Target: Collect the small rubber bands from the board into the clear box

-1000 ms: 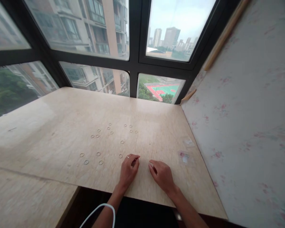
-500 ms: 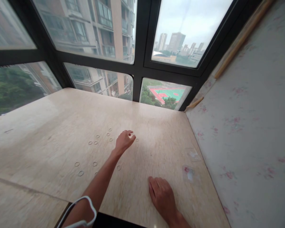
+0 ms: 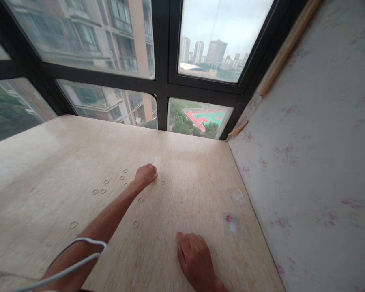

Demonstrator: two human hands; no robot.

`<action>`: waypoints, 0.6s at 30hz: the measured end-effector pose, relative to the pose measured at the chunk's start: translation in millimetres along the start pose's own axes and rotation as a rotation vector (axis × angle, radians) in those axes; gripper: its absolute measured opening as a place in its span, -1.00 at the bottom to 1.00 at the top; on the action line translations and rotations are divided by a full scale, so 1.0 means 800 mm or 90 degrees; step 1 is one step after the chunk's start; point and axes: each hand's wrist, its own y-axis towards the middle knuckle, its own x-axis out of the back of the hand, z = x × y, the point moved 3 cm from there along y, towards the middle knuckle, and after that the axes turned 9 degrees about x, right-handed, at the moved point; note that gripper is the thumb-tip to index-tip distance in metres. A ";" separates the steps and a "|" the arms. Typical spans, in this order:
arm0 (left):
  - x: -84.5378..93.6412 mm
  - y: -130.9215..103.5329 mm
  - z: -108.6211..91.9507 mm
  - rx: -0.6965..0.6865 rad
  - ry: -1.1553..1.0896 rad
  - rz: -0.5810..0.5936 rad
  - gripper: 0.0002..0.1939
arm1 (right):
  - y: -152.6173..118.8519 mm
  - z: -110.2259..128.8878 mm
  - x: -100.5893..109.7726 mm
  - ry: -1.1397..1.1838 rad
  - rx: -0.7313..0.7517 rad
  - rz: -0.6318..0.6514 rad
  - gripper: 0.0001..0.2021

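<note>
My left hand [image 3: 146,174] reaches far over the stone-like surface, fingers curled closed; anything inside them is hidden. Just to its right lies a thin ring [image 3: 162,183]. Several more rings lie flat left of the hand, among them one ring [image 3: 106,181] in a loose cluster. Beneath the wrist and beside the forearm are another ring [image 3: 140,200] and a nearer ring [image 3: 135,224]. My right hand [image 3: 196,259] rests palm down near the front, its fingers curled together. The inside of that hand is out of sight.
Two clear plastic packets, one [image 3: 231,225] with a reddish mark and another [image 3: 237,197], lie at the right by the flowered wall [image 3: 316,170]. Dark window frames [image 3: 162,81] border the far edge. A pale cable [image 3: 91,241] loops over my left forearm.
The view has shifted, so the scene sits further left. My left hand has gone from a visible gap between thumb and fingers to closed. My right hand stays resting on the surface.
</note>
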 end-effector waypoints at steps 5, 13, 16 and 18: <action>-0.001 -0.005 0.000 0.012 -0.263 -0.037 -0.77 | 0.002 -0.001 0.001 0.016 -0.007 -0.004 -0.79; 0.009 -0.059 -0.061 0.050 -0.788 0.030 -0.71 | 0.004 -0.001 0.004 0.023 -0.020 0.015 -0.83; 0.014 -0.079 -0.096 0.019 -0.832 0.044 -0.69 | 0.005 -0.002 0.004 0.027 -0.030 0.032 -0.87; 0.013 -0.092 -0.123 -0.002 -0.831 0.061 -0.67 | 0.006 -0.002 0.005 0.032 -0.031 0.042 -0.87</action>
